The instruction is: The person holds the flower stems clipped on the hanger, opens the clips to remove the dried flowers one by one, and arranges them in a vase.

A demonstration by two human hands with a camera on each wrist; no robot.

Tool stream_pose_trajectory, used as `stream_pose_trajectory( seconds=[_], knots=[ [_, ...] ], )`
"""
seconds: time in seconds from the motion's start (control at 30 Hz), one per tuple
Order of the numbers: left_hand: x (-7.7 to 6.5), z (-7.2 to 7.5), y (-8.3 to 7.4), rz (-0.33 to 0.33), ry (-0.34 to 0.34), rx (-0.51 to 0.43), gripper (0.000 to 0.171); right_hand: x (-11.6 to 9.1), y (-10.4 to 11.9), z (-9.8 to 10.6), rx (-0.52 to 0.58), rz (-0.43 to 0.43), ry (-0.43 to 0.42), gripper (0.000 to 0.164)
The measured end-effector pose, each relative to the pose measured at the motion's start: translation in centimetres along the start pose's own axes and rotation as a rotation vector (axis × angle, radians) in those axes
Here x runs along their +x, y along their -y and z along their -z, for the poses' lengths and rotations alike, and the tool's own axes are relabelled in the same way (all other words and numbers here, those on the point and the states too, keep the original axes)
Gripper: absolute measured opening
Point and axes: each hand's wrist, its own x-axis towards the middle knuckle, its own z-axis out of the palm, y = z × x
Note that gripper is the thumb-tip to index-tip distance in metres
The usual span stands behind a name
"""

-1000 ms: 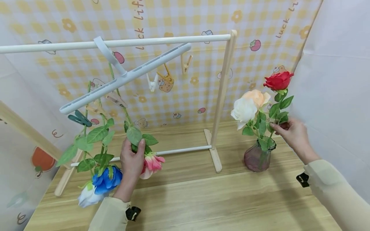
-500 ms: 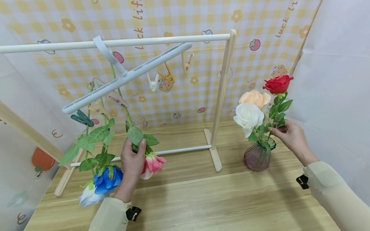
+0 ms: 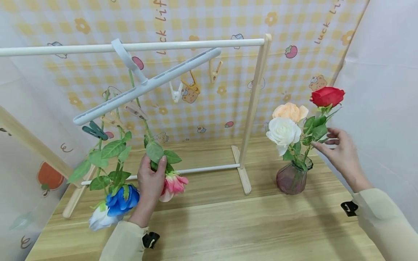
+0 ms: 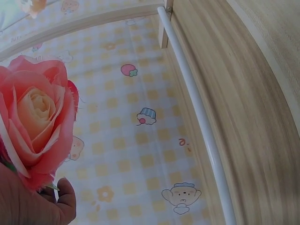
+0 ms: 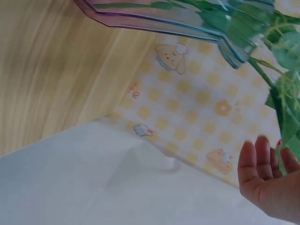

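Note:
A pink rose [image 3: 174,184] hangs head down from a pale clothespin [image 3: 135,110]. My left hand [image 3: 151,179] grips its stem and leaves just above the bloom. At the right, a purple glass vase [image 3: 290,179] holds a red rose [image 3: 327,96], a white rose [image 3: 283,131] and a peach rose [image 3: 289,112]. The red rose leans right. Beside its leaves is my right hand [image 3: 339,154], its thumb close to the stem and the fingers parted. In the right wrist view those fingers [image 5: 262,157] look fairly straight, near the leaves.
A light blue hanger [image 3: 147,85] hangs slanted on the white rod [image 3: 196,44] of a wooden rack. On its left, a blue rose [image 3: 122,200] and a pale rose [image 3: 102,217] hang head down. A white clip [image 3: 176,92] and yellow clips dangle from its right half.
My right hand has loosened from the red rose's stem and moved slightly right, its fingers spreading. The red rose has tilted right. The left hand still holds the pink rose.

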Motion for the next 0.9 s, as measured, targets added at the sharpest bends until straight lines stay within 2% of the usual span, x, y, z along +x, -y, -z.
stream_pose_trajectory(
  seconds=[0.2,0.27,0.33,0.43,0.63,0.9],
  knots=[
    [0.0,0.3,-0.1,-0.009,-0.004,-0.005,0.027,0.4,2.6,0.4,0.109,0.000,-0.263,0.047],
    [0.0,0.4,-0.1,-0.018,-0.010,-0.001,0.027,0.4,3.9,0.4,0.157,0.054,-0.324,0.041],
    [0.0,0.5,-0.2,-0.025,-0.013,-0.004,0.026,0.4,5.3,0.2,0.202,0.143,-0.351,0.036],
    [0.0,0.7,-0.3,-0.035,-0.016,-0.007,0.025,0.4,7.6,-0.5,0.240,0.324,-0.339,0.032],
    [-0.1,0.9,-0.5,-0.039,-0.009,0.003,0.023,0.1,12.5,-3.1,0.249,0.663,-0.220,0.033],
    [-0.5,1.3,-0.7,-0.039,0.009,0.003,0.023,0.1,17.8,-7.3,0.194,0.944,-0.067,0.030]
  ],
)
